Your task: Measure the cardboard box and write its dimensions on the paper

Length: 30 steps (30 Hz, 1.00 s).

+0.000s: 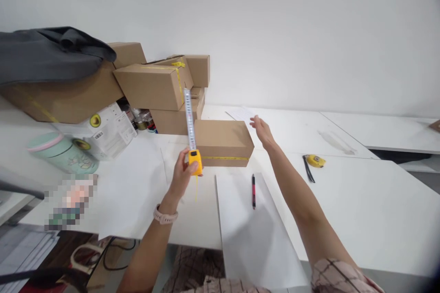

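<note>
My left hand is closed round the yellow case of a tape measure. Its metal blade is drawn out and points up and away, passing the left end of a closed cardboard box on the table. A strip of yellow tape runs along the box's front face. Beyond the box's right end, my right hand is held up with its fingers stretched out and nothing in it. It looks close to the box's far right corner; whether it touches cannot be told.
White paper with a red and black pen lies in front. A second yellow tape measure with a black strap rests at right. Stacked cardboard boxes, a white avocado-print box and a mint green bottle stand left.
</note>
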Motion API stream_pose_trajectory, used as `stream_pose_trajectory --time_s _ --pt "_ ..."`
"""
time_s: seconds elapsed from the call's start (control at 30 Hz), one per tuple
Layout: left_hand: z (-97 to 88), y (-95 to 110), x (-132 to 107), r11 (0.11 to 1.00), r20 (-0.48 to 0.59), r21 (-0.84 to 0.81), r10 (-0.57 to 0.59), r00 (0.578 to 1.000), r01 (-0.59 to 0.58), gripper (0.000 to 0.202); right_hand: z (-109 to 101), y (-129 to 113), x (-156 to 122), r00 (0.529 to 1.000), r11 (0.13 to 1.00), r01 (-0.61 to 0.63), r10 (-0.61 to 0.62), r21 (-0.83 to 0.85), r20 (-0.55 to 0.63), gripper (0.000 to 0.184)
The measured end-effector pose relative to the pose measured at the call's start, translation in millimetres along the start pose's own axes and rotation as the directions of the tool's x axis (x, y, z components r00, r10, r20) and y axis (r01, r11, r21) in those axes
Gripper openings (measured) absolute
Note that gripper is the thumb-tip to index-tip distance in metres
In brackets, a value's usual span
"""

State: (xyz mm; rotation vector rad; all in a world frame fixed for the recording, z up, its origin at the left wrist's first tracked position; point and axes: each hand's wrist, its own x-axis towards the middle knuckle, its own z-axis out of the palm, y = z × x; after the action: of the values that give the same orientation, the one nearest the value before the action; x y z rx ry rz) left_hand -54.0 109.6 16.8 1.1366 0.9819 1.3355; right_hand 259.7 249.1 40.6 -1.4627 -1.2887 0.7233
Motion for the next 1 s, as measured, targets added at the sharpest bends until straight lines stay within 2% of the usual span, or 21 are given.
stream_pose_trajectory --time_s 0.07,0.13,0.2,0.27,0.33,0.47,0.53,0.6,0.7,0.77,0.83,0.9,1.0 --pt "-16.1 -7 9 1.0 -0.054 0.026 0.008 0.999 -0.006 0.057 -11 13 -32 0.99 0.997 -0.066 0.062 0.026 0.129 0.071" --pt "-23.6 -12 20 0.999 -0.045 0.015 -0.036 0.998 0.037 0.054 -11 19 -57 0.965 0.994 -0.095 0.078 0.058 0.25 0.069" --pt "-24.8 -12 32 0.998 -0.02 -0.008 -0.062 0.998 0.062 0.051 -7 14 -69 0.955 0.998 -0.061 0.05 0.03 0.292 0.065" --pt "-23.3 -4 41 0.999 0.007 -0.028 -0.037 0.999 0.037 0.049 -5 -1 -68 0.967 0.995 0.02 0.007 -0.102 0.256 0.06" --pt "-22.0 8 48 0.999 0.033 -0.049 0.007 0.999 -0.005 0.048 -5 -22 -58 0.979 0.948 0.101 -0.041 -0.302 0.199 0.055" --pt "-20.4 32 62 0.998 0.041 -0.065 0.015 0.999 -0.012 0.052 -2 -59 -35 0.983 0.743 0.17 -0.083 -0.648 0.163 0.053" --pt "-16.1 38 63 0.998 0.011 -0.048 0.039 0.999 -0.039 0.052 5 -68 -27 0.981 0.664 0.191 -0.106 -0.723 0.162 0.052" --pt "-6.3 38 55 0.994 -0.001 -0.037 0.104 0.995 -0.103 0.051 15 -72 -19 0.971 0.649 0.24 -0.165 -0.722 0.174 0.044" --pt "18.9 22 30 0.99 0.099 -0.062 0.13 0.987 -0.124 0.052 30 -73 -7 0.958 0.705 0.287 -0.212 -0.649 0.192 0.036" --pt "38.2 3 11 0.998 0.214 -0.057 0.05 0.976 -0.039 0.054 37 -72 0 0.963 0.737 0.271 -0.207 -0.62 0.175 0.036" --pt "53.9 -18 -5 0.997 0.28 -0.035 -0.049 0.959 0.062 0.056 41 -70 5 0.967 0.739 0.254 -0.204 -0.623 0.152 0.037" --pt "62.9 -35 -14 0.991 0.294 -0.032 -0.112 0.949 0.127 0.056 43 -68 9 0.969 0.739 0.247 -0.203 -0.627 0.143 0.041" --pt "64.2 -49 -17 0.987 0.291 -0.052 -0.133 0.947 0.155 0.055 45 -65 13 0.973 0.76 0.231 -0.188 -0.607 0.134 0.05"
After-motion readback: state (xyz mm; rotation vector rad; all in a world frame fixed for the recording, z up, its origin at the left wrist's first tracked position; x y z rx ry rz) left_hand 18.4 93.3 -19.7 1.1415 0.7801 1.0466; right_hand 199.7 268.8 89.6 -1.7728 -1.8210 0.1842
